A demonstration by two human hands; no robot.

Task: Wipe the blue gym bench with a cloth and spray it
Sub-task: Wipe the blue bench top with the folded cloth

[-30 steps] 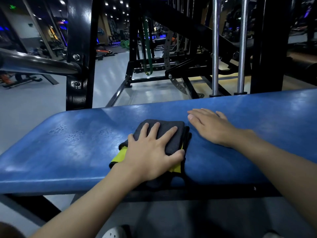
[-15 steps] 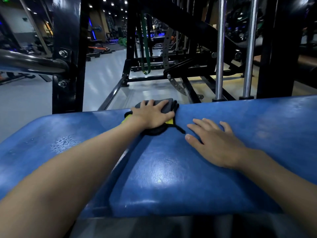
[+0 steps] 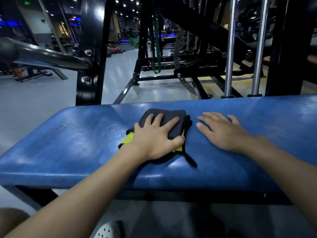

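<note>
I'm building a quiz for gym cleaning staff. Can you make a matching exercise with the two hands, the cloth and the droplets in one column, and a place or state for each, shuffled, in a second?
Column 1
1. left hand
2. right hand
3. cloth
4. droplets

Column 2
A. flat on the bare bench
B. grey with yellow, under a hand
C. pressing on the cloth
D. on the pad, left of the cloth

Pairs: 1-C, 2-A, 3-B, 4-D

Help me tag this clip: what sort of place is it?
A gym, most likely: a padded blue bench, a barbell on a black rack, and green plates on the floor further back.
</note>
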